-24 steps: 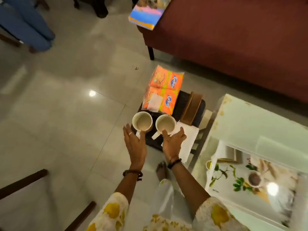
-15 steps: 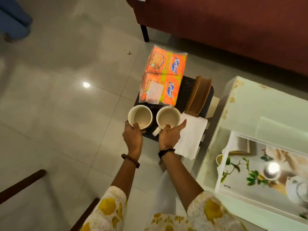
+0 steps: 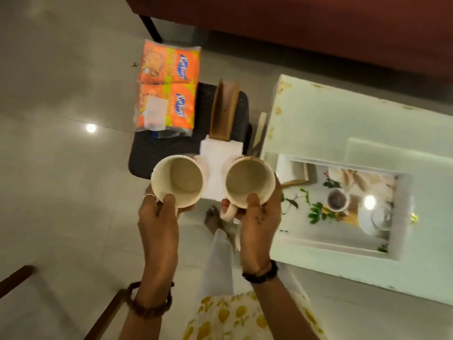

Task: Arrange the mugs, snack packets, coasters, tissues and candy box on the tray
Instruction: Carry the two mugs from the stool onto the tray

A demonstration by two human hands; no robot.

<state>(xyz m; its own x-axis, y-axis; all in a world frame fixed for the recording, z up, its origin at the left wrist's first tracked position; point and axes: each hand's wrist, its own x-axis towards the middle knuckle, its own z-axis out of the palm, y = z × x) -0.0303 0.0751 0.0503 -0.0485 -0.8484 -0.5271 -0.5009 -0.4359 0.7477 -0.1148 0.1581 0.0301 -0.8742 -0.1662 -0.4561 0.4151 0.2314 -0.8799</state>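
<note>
My left hand [image 3: 159, 224] grips a cream mug [image 3: 177, 181] by its near rim, and my right hand [image 3: 258, 222] grips a second cream mug [image 3: 248, 184], whose handle points toward me. Both mugs are empty and lifted above the floor. Beyond them a dark stool [image 3: 166, 148] carries two orange snack packets [image 3: 169, 87] at its left, a brown coaster holder [image 3: 224, 111] standing upright, and white tissues [image 3: 215, 153] at its near right. No candy box is in view.
A white table [image 3: 343, 123] with a glass inset stands on the right; under the glass lies a floral tray [image 3: 355, 204]. A maroon sofa [image 3: 318, 28] fills the top. My bare foot [image 3: 213, 219] is on the tiled floor, with a wooden chair frame [image 3: 14, 278] lower left.
Both hands closed on the mugs and lifted them off the stool toward me, drawing them apart. The tissues they partly covered now show.
</note>
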